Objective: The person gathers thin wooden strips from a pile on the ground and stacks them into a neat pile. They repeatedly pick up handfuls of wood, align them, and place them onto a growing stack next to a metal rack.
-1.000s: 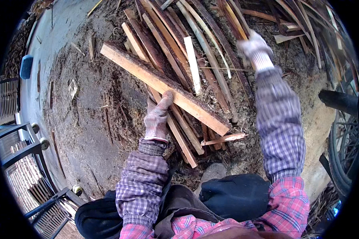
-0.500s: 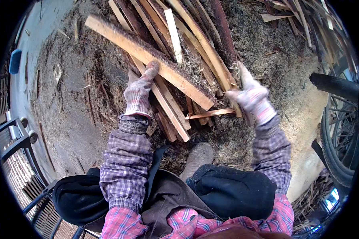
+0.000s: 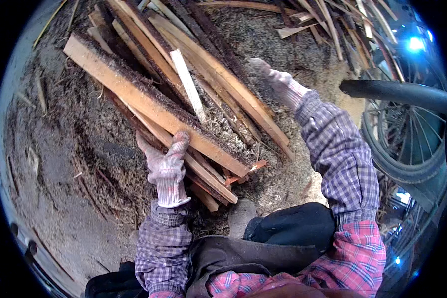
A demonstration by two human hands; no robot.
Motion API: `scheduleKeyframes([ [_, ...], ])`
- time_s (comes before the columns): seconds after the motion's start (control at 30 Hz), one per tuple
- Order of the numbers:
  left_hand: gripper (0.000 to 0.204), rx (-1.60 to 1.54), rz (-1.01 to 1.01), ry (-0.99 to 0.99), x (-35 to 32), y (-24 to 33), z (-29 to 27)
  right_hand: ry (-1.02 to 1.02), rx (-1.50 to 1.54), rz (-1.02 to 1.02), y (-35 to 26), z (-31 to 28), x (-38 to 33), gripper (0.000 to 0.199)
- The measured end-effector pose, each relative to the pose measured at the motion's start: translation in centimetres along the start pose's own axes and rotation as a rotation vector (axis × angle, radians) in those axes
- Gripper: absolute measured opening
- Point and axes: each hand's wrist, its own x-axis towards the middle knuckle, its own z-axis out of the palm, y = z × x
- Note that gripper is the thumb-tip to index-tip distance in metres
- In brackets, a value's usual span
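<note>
A bundle of long, rough wood strips [image 3: 218, 94], some edged with dark bark, lies slantwise on the ground before me. Across its left side runs a wider pale plank [image 3: 134, 99]. My left hand [image 3: 166, 161], in a soiled knit glove, grips the strips at the bundle's lower left, its thumb against the plank and its fingers along the outer edge. Beyond the bundle's right side, my gloved right hand [image 3: 278, 82] reaches out with fingers extended, holding nothing visible. Its fingertips are near a dark bark strip [image 3: 223, 44]; whether they touch it I cannot tell.
Sawdust and bark scraps cover the ground [image 3: 64, 149]. A looser heap of thin wood offcuts [image 3: 333, 25] lies at the far right. A spoked wheel [image 3: 407, 134] with a dark curved guard [image 3: 397, 94] stands close beside my right arm. My shoe [image 3: 241, 216] is just below the bundle.
My right hand has left the strips' near ends and reached farther along the bundle's right side. My left hand keeps its hold. The whole view has swung to the right.
</note>
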Motion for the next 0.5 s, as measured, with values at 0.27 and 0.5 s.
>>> scheduleKeyframes([
  [0.27, 0.065, 0.040, -0.047, 0.002, 0.4, -0.1, 0.7, 0.250, 0.038, 0.240, 5.2, -1.4, -1.6, 0.064],
  [0.5, 0.061, 1.753, 0.672, 0.590, 0.4, -4.2, 5.2, -0.004, 0.503, 0.585, 10.1, 0.3, -1.1, 0.078],
])
